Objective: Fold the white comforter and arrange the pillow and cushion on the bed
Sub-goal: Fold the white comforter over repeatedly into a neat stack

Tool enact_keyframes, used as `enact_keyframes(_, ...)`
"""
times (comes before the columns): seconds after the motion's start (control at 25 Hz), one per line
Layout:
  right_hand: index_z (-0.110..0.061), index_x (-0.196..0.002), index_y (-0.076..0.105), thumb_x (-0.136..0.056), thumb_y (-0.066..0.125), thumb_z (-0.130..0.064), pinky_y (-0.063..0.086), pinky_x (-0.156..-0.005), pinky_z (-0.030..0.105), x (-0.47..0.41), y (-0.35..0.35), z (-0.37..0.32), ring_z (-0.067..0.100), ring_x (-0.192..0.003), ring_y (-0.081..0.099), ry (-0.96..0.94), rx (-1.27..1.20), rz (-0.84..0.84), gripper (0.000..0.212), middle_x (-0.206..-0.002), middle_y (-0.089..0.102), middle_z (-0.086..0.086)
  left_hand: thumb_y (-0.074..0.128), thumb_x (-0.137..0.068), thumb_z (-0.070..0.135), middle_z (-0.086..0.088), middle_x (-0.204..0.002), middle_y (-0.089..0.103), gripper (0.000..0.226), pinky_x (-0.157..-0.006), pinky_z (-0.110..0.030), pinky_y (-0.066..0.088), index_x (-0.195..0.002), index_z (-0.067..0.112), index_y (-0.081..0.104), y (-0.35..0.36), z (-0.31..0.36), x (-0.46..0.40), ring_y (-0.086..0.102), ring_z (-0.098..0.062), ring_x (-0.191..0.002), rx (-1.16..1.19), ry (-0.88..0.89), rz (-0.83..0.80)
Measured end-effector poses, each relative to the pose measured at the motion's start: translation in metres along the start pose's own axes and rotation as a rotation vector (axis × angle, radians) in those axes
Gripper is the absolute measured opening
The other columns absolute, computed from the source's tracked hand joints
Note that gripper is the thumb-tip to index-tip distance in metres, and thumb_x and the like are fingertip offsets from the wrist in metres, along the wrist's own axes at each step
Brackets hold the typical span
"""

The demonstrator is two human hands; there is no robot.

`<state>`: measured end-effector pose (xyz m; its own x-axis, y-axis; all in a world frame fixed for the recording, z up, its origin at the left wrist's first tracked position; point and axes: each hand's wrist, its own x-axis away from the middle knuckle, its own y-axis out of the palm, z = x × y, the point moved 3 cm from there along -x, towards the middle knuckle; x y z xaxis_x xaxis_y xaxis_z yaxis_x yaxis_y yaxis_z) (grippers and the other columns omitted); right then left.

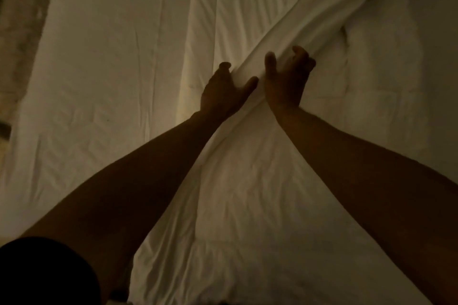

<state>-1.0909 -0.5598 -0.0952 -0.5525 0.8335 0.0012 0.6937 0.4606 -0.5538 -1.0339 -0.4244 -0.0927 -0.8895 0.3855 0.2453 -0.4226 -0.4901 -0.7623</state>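
Note:
The white comforter (pixel 247 200) lies over the bed in dim light, with a thick folded ridge running diagonally from lower centre to the upper right. My left hand (pixel 224 93) grips that ridge from its left side, fingers under the fold and thumb on top. My right hand (pixel 286 82) holds the same ridge just to the right, fingers curled over it. Both arms stretch forward, close together. A puffy white mass, perhaps a pillow (pixel 381 57), lies right of the ridge. No cushion is in view.
A flat wrinkled white sheet (pixel 104 69) covers the left part of the bed. The bed's left edge borders a strip of brownish floor (pixel 22 20). A dark sleeve (pixel 42 275) fills the lower left corner.

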Motion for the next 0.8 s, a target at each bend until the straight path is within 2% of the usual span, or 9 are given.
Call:
enact_keyframes(0.12,-0.011,-0.139,0.035,-0.076,0.058,-0.07,0.051,-0.087,0.036,-0.051,0.02,-0.015,0.024,-0.113,0.047,0.136,0.089,0.019,0.089,-0.133,0.037,0.011,0.058,-0.078,0.074,-0.004,-0.118,0.062,0.083,-0.074,-0.032,0.054,-0.133,0.014,0.041,0.005,0.015,-0.029,0.063,-0.019,-0.096,-0.007,-0.033,-0.085)
enact_keyframes(0.2,-0.008,-0.149,0.019,-0.075,0.058,-0.073,0.045,-0.1,0.045,-0.084,0.03,-0.021,0.03,-0.124,0.042,0.361,0.148,-0.034,0.106,-0.143,0.029,0.015,0.055,-0.082,0.07,-0.003,-0.109,0.063,0.069,-0.067,-0.032,0.052,-0.124,0.016,0.045,0.009,0.017,-0.046,0.061,-0.017,-0.085,-0.024,-0.028,-0.154)
enact_keyframes(0.28,-0.004,-0.153,0.001,-0.077,0.06,-0.068,0.038,-0.106,0.045,-0.11,0.037,-0.024,0.033,-0.131,0.038,0.553,0.151,-0.086,0.115,-0.151,0.021,0.018,0.05,-0.092,0.06,-0.004,-0.103,0.065,0.046,-0.066,-0.031,0.048,-0.11,0.017,0.052,0.01,0.017,-0.058,0.059,-0.015,-0.078,-0.078,0.03,-0.216)
enact_keyframes(0.32,-0.003,-0.153,-0.005,-0.08,0.062,-0.061,0.038,-0.106,0.043,-0.12,0.041,-0.025,0.033,-0.132,0.039,0.592,0.139,-0.1,0.114,-0.152,0.02,0.019,0.047,-0.095,0.055,-0.004,-0.099,0.066,0.038,-0.067,-0.032,0.047,-0.102,0.019,0.054,0.007,0.017,-0.062,0.058,-0.015,-0.076,-0.089,0.069,-0.222)
enact_keyframes(0.44,-0.004,-0.154,-0.001,-0.089,0.06,-0.035,0.041,-0.109,0.039,-0.134,0.062,-0.033,0.03,-0.133,0.045,0.466,0.031,-0.039,0.095,-0.151,0.031,0.016,0.044,-0.099,0.048,-0.002,-0.088,0.066,0.033,-0.073,-0.037,0.053,-0.093,0.018,0.058,-0.017,0.004,-0.076,0.061,-0.017,-0.075,-0.05,0.146,-0.146)
enact_keyframes(0.52,-0.006,-0.153,0.018,-0.09,0.057,-0.027,0.038,-0.11,0.031,-0.133,0.089,-0.054,0.025,-0.132,0.046,0.309,-0.069,0.025,0.077,-0.148,0.041,0.011,0.043,-0.099,0.047,-0.004,-0.091,0.068,0.033,-0.075,-0.037,0.053,-0.098,0.018,0.06,-0.043,-0.017,-0.091,0.063,-0.021,-0.08,-0.024,0.129,-0.069)
enact_keyframes(0.6,-0.008,-0.144,0.04,-0.09,0.058,-0.023,0.038,-0.101,0.02,-0.13,0.126,-0.086,0.021,-0.126,0.051,0.193,-0.156,0.014,0.059,-0.14,0.051,0.008,0.043,-0.099,0.046,-0.007,-0.098,0.068,0.034,-0.076,-0.036,0.051,-0.104,0.018,0.061,-0.071,-0.044,-0.109,0.064,-0.025,-0.087,-0.006,0.087,0.017)
enact_keyframes(0.72,-0.005,-0.135,0.051,-0.09,0.059,-0.027,0.04,-0.1,0.025,-0.13,0.196,-0.123,0.022,-0.123,0.052,0.051,-0.067,-0.202,0.051,-0.134,0.055,0.01,0.044,-0.1,0.042,-0.009,-0.112,0.067,0.034,-0.081,-0.027,0.042,-0.114,0.016,0.062,-0.098,-0.096,-0.132,0.062,-0.029,-0.105,0.107,-0.074,0.135)
enact_keyframes(0.8,-0.004,-0.131,0.053,-0.091,0.059,-0.029,0.041,-0.098,0.027,-0.123,0.237,-0.124,0.025,-0.123,0.053,-0.033,0.072,-0.426,0.048,-0.132,0.057,0.012,0.042,-0.1,0.046,-0.013,-0.127,0.062,0.044,-0.089,-0.028,0.039,-0.124,0.014,0.059,-0.092,-0.142,-0.138,0.057,-0.033,-0.118,0.119,-0.251,0.114)
